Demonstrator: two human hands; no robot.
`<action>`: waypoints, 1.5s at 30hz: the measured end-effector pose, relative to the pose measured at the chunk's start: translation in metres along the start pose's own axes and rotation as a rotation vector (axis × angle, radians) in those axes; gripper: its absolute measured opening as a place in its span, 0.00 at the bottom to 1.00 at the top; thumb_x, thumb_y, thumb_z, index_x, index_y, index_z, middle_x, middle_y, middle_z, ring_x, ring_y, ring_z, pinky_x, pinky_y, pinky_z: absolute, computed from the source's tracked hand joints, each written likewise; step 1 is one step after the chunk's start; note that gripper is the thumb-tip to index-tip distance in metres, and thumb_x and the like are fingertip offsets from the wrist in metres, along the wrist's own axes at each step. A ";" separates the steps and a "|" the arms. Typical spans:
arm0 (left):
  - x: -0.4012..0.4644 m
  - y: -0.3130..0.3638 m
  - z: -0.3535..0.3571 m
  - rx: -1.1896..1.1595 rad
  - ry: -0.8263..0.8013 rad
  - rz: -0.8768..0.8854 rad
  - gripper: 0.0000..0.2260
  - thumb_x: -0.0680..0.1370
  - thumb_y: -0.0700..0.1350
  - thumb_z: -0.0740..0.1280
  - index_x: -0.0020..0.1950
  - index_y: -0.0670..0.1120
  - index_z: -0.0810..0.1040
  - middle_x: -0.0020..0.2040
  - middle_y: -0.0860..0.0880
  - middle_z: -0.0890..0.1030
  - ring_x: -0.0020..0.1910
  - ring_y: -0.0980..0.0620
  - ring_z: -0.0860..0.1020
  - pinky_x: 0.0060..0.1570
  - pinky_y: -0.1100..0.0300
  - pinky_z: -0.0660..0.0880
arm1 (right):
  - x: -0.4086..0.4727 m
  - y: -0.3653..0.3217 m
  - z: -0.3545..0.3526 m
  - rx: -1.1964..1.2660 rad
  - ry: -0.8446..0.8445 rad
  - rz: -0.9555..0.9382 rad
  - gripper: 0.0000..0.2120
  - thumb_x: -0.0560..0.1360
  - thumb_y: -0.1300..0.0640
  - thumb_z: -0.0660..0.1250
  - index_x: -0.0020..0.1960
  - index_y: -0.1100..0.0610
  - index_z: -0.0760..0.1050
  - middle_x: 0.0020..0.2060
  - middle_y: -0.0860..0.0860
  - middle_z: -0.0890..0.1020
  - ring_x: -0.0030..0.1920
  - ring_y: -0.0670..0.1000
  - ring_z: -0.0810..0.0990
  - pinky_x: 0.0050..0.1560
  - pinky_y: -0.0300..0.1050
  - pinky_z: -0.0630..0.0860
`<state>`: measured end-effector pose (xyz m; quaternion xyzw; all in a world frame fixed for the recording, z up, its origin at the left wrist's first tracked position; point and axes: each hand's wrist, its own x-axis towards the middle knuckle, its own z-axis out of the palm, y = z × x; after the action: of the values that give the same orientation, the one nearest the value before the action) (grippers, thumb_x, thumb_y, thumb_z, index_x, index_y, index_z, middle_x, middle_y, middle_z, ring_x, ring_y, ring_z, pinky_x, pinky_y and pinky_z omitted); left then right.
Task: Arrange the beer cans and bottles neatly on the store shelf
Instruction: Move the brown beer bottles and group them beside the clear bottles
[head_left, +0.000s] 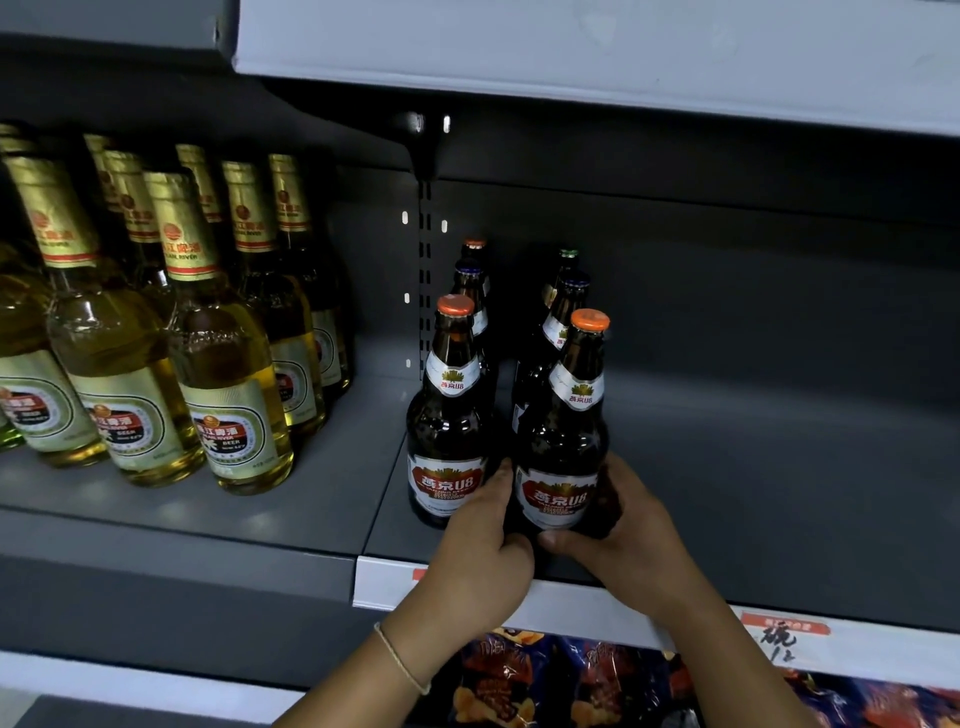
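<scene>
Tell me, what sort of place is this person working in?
Most likely a shop's drinks aisle. Grey metal shelving carries rows of beer bottles, a handwritten price tag sits on the shelf edge, and snack bags fill the shelf below.

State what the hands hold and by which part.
Both hands, left and right, grip the front-right brown beer bottle around its lower body, at the label.

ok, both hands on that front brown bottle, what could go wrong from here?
1. The front right brown bottle stands near the shelf's front edge; if the left hand or right hand slips, it could tip off.
2. The neighbouring brown bottle is very close; a sideways nudge may knock it.
3. The rear brown bottles stand close behind; a hard push could topple them.
</scene>
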<state>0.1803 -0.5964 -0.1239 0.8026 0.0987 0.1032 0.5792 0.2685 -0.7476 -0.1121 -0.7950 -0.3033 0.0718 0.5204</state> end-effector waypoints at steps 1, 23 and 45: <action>0.000 0.000 -0.001 0.003 -0.007 0.000 0.38 0.67 0.41 0.56 0.78 0.51 0.55 0.76 0.55 0.62 0.75 0.59 0.58 0.75 0.53 0.58 | 0.000 -0.001 0.000 -0.001 0.004 0.001 0.34 0.64 0.62 0.82 0.57 0.35 0.68 0.49 0.26 0.79 0.53 0.30 0.78 0.49 0.23 0.72; -0.009 0.016 -0.002 0.031 -0.008 0.042 0.37 0.67 0.40 0.57 0.76 0.56 0.53 0.73 0.59 0.60 0.74 0.60 0.57 0.75 0.56 0.56 | -0.001 -0.004 0.000 -0.027 0.009 0.007 0.36 0.64 0.60 0.82 0.58 0.33 0.66 0.48 0.20 0.77 0.54 0.25 0.75 0.51 0.21 0.70; 0.023 0.126 0.114 0.130 -0.064 0.518 0.20 0.79 0.40 0.59 0.71 0.48 0.69 0.66 0.52 0.75 0.63 0.63 0.73 0.62 0.71 0.69 | -0.044 0.004 -0.161 0.097 0.440 0.034 0.18 0.78 0.68 0.65 0.66 0.61 0.72 0.55 0.53 0.81 0.51 0.34 0.80 0.54 0.30 0.76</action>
<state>0.2396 -0.7326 -0.0386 0.8395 -0.1219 0.2159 0.4834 0.3042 -0.8996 -0.0520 -0.7706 -0.1652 -0.0798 0.6103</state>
